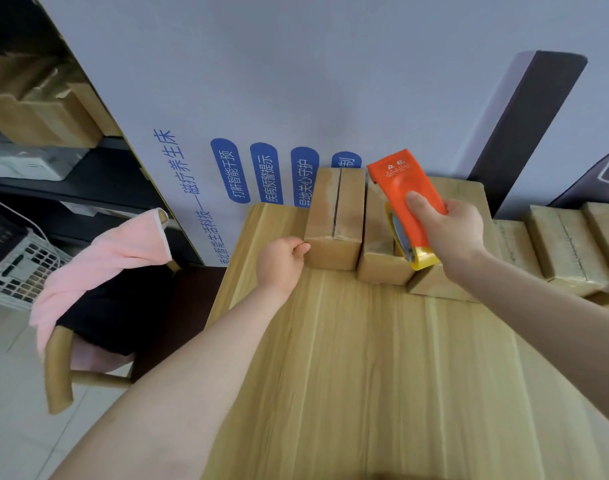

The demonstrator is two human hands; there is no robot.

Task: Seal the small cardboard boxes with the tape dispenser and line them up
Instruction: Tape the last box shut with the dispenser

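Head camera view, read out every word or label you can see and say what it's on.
"智能生活科技—磁疗养生床": white panel, written sideways, start unclear.
"打鼾智能干预": first blue pill.
"疾病预警提示": second blue pill.
"异地关心守护": third blue pill.
"制": fourth blue pill, rest hidden behind a cardboard box.
Logo on orange tape dispenser: too blurred to read.

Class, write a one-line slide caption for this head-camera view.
Right hand holds orange tape dispenser above a row of small cardboard boxes; left hand touches the leftmost box.
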